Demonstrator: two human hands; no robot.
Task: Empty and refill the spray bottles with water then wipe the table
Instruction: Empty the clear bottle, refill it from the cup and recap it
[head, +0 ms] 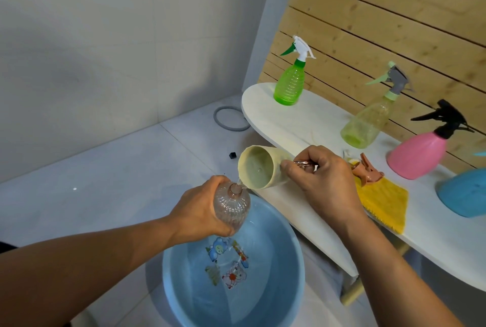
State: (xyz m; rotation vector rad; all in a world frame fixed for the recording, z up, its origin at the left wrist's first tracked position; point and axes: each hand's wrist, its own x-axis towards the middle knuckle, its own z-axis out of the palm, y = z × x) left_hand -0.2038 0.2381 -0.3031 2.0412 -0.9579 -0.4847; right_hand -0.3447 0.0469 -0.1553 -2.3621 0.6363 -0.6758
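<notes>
Round blue plastic basin [273, 261] sits just off the white table's [302, 121] front edge. Over it, the left hand [200, 216] grips a clear ribbed capless bottle [231, 208]; the right hand [320, 177] tips a beige cup [260, 169] by its handle. Pouring slowly at the narrow neck should limit spills.

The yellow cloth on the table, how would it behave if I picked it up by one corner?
The yellow cloth lies flat and thin, so it would probably droop limply. It looks light. Its near edge overhangs the white table, so a push might slide it off.
</notes>
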